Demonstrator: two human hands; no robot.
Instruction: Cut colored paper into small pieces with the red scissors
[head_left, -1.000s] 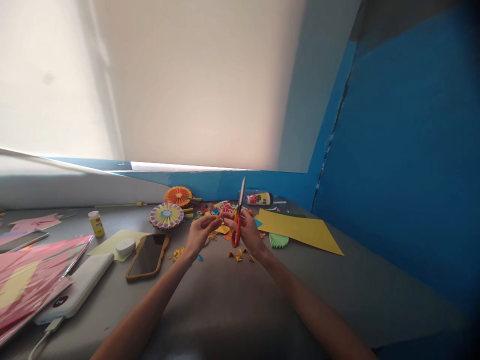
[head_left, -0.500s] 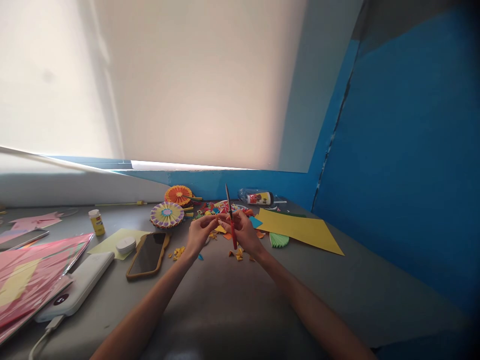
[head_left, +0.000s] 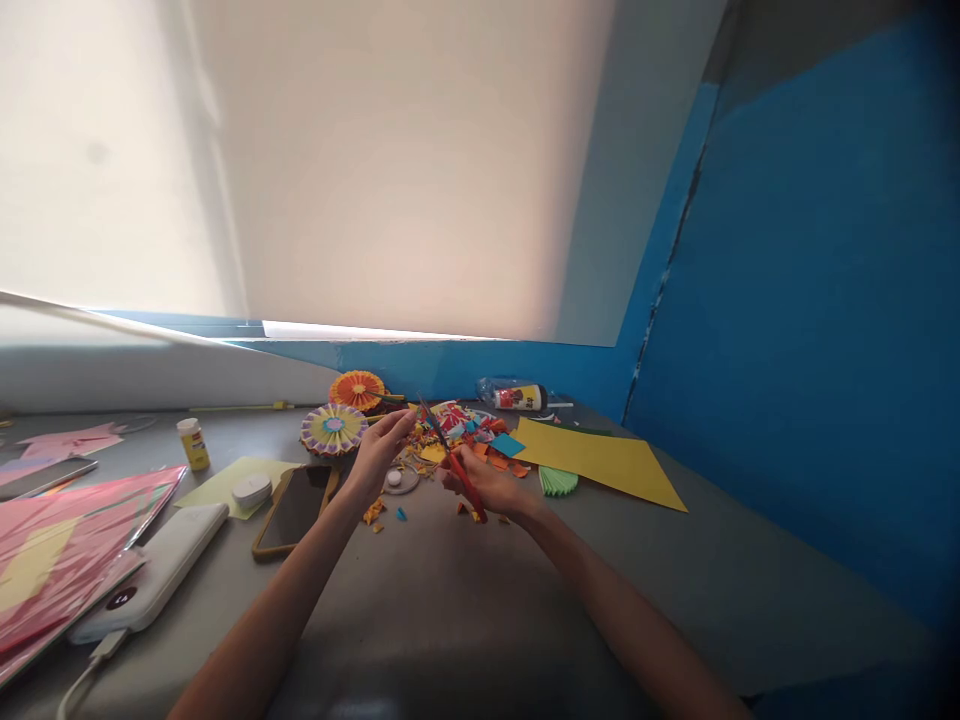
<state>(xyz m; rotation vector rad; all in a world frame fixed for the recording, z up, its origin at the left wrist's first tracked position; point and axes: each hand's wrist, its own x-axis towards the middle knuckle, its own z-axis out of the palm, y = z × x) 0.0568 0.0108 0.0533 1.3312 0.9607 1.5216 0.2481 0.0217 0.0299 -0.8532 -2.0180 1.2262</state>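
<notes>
My right hand (head_left: 486, 480) is closed around red-handled scissors (head_left: 466, 484). Their dark blades point up and to the left, over the heap of paper scraps (head_left: 435, 453). Left of the blades is my left hand (head_left: 381, 450), its fingers stretched out toward the scraps and apart from the scissors; I make out nothing in them. Just below it on the table are a round grey ring with a small white disc (head_left: 394, 478) and a few orange and yellow bits (head_left: 373, 512). Two pleated paper rosettes, one orange (head_left: 358, 389) and one yellow and purple (head_left: 334, 428), stand behind my left hand.
To the right lie a yellow sheet (head_left: 607, 462), a green pleated fan (head_left: 559, 482) and a labelled bottle (head_left: 519, 398). On the left are a phone (head_left: 294, 512), a white case (head_left: 251, 489), a glue bottle (head_left: 193, 444), a power bank (head_left: 161, 570) and packed coloured paper (head_left: 67, 560).
My hands, together before, have parted. The left has moved left and slightly up, its fingers now stretched. The scissors, upright before, have tilted left and dropped a little in my right hand.
</notes>
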